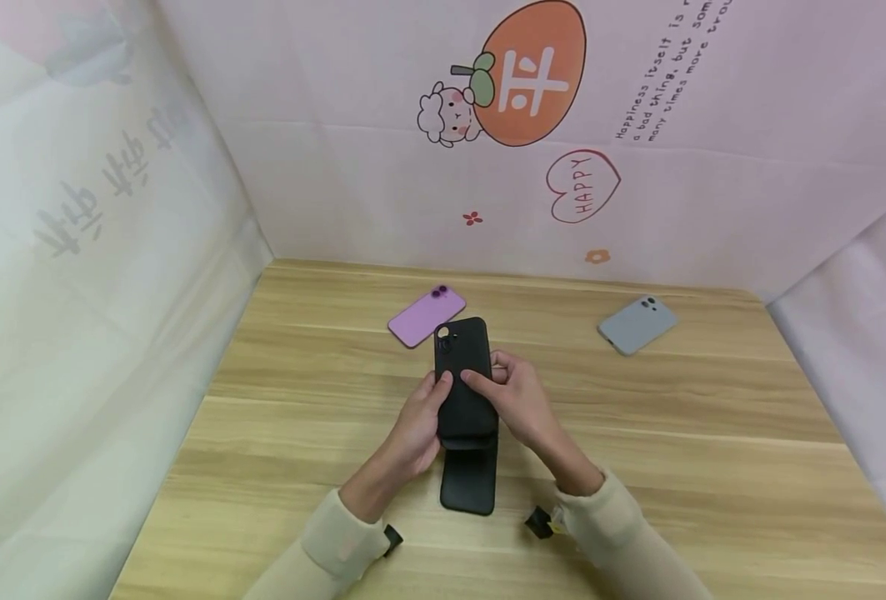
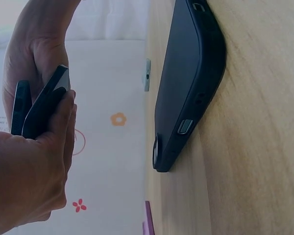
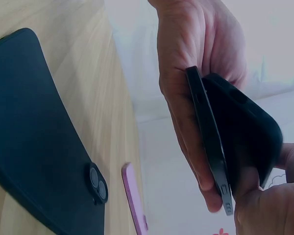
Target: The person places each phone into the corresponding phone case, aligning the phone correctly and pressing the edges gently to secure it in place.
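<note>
Both hands hold a black phone case (image 1: pixel 467 408) with a slim dark phone (image 3: pixel 211 139) behind it, raised over the table. The case is tilted away from the phone, leaving a wedge-shaped gap, and light shows through its camera cutout. My left hand (image 1: pixel 416 425) grips the left side, thumb on the case's back. On the other side my right hand (image 1: pixel 521 400) presses its thumb on the case, its fingers along the phone's far face in the right wrist view. Another black phone (image 1: pixel 468 487) lies on the table below, partly hidden from the head view.
A purple phone (image 1: pixel 426 318) lies behind the hands, near the back of the wooden table (image 1: pixel 307 392). Farther right is a pale blue-grey phone (image 1: pixel 638 325). Printed cloth (image 1: pixel 352 192) stands behind and along both sides. A small black piece (image 1: pixel 539 522) shows by the right cuff.
</note>
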`<move>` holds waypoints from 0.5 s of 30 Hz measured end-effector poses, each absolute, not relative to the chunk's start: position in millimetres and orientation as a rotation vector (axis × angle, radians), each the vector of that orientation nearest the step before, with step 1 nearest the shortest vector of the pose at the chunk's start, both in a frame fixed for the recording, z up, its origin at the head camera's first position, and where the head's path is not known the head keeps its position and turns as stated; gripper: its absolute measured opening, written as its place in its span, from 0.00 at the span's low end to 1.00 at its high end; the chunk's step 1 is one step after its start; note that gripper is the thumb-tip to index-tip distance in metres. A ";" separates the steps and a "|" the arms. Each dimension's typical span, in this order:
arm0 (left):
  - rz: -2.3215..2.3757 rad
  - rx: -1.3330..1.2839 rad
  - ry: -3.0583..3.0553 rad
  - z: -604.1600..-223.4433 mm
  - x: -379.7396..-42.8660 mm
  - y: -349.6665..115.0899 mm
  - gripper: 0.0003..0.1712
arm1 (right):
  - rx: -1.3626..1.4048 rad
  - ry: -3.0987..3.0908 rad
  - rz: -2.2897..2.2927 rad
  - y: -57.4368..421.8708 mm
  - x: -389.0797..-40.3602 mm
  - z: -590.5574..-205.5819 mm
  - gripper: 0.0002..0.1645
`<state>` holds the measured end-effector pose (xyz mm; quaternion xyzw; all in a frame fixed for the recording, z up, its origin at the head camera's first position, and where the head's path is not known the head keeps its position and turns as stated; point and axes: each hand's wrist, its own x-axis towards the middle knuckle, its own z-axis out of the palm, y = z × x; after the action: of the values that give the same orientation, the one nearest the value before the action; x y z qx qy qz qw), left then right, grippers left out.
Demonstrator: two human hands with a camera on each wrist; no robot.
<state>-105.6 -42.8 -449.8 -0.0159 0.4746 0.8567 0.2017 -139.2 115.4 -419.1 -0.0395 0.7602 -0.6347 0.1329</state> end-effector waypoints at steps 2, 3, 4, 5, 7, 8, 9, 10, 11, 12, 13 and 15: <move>2.391 -0.048 1.333 -449.4 -105.4 -43.2 0.27 | -0.122 2.233 -1.820 117.9 -139.1 -418.7 0.19; 2.389 -0.050 1.338 -449.2 -105.3 -43.5 0.27 | -0.129 2.252 -1.810 119.3 -139.3 -418.4 0.20; 2.389 -0.053 1.341 -448.8 -105.1 -43.7 0.26 | -0.141 2.287 -1.793 120.6 -139.2 -417.9 0.21; 2.388 -0.055 1.343 -448.5 -105.0 -43.9 0.26 | -0.158 2.324 -1.778 121.8 -138.9 -417.3 0.22; 2.384 -0.064 1.345 -448.3 -104.9 -44.5 0.25 | -0.192 2.401 -1.745 124.3 -138.3 -415.5 0.23; 2.385 -0.070 1.344 -448.1 -104.8 -44.6 0.25 | -0.212 2.444 -1.725 125.8 -138.1 -414.2 0.23; 2.386 -0.074 1.343 -448.3 -104.8 -44.7 0.25 | -0.233 2.485 -1.706 127.4 -138.1 -413.0 0.23; 2.390 -0.075 1.342 -448.5 -104.9 -44.7 0.25 | -0.255 2.527 -1.680 129.0 -138.0 -411.7 0.22; 2.392 -0.080 1.341 -448.9 -105.1 -44.7 0.25 | -0.275 2.560 -1.659 130.8 -138.2 -409.8 0.21; 2.395 -0.085 1.338 -449.2 -105.4 -44.7 0.25 | -0.297 2.594 -1.629 132.9 -138.8 -408.3 0.20; 2.399 -0.089 1.335 -449.1 -105.4 -44.6 0.24 | -0.324 2.623 -1.606 134.9 -139.5 -406.5 0.19; 2.407 -0.083 1.335 -449.3 -105.6 -44.9 0.24 | -0.384 2.689 -1.543 139.0 -141.7 -403.6 0.17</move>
<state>-105.6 -44.9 -449.3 -0.0297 0.4756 0.8578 0.1928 -141.7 139.0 -403.6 -0.1229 0.8607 -0.4940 0.0087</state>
